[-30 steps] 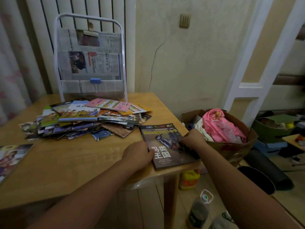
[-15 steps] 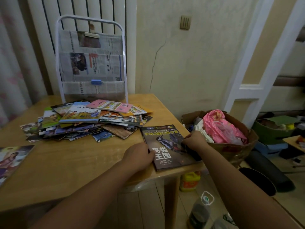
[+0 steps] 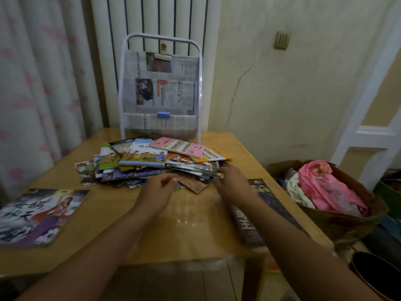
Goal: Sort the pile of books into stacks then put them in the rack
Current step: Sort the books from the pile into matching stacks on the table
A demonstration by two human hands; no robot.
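Note:
A loose pile of colourful books lies spread across the far middle of the wooden table. Behind it stands a white-framed rack lined with newspaper, held by a blue binder clip. A dark book lies flat near the table's right edge, partly under my right forearm. Another illustrated book lies at the left edge. My left hand hovers at the pile's near edge with fingers loosely bent, holding nothing. My right hand reaches the pile's right corner with fingers extended, empty.
A brown basket with pink and white cloth stands right of the table. Curtains hang at the left, and a radiator stands behind the rack. Bottles and dark containers sit on the floor at the lower right.
Both hands have left the dark book and moved forward and left to the pile. The view has shifted so the left book shows more fully.

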